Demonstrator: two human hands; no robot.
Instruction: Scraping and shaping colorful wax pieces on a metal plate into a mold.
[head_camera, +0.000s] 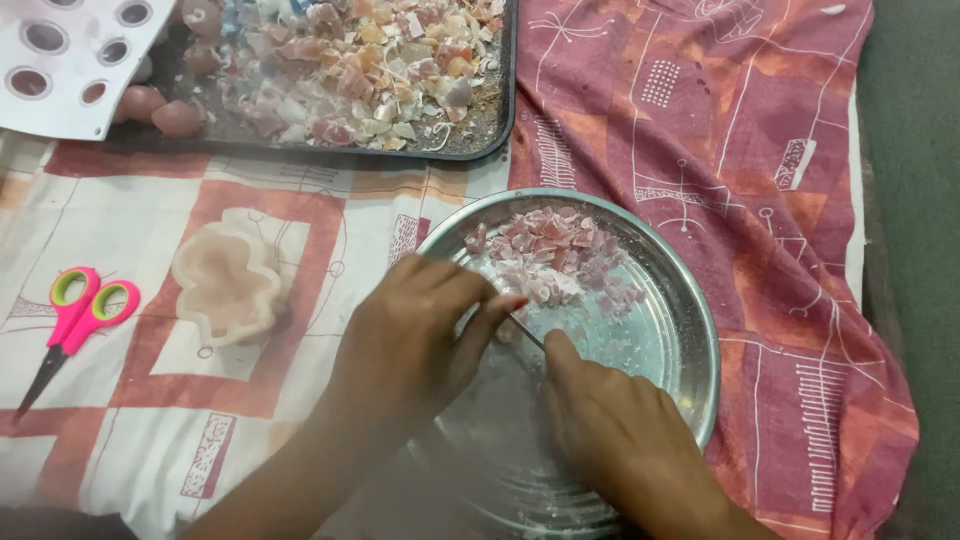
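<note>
At your far left lie pink scissors (72, 318) with green-lined handles, shut, tips toward you. Just right of them sits a pale lobed mould (227, 283) on the patterned cloth (730, 150). Beyond it, a dark tray (480, 145) holds a heap of pink and white chips, with a white holed sheet (62, 60) overlapping its left end.
</note>
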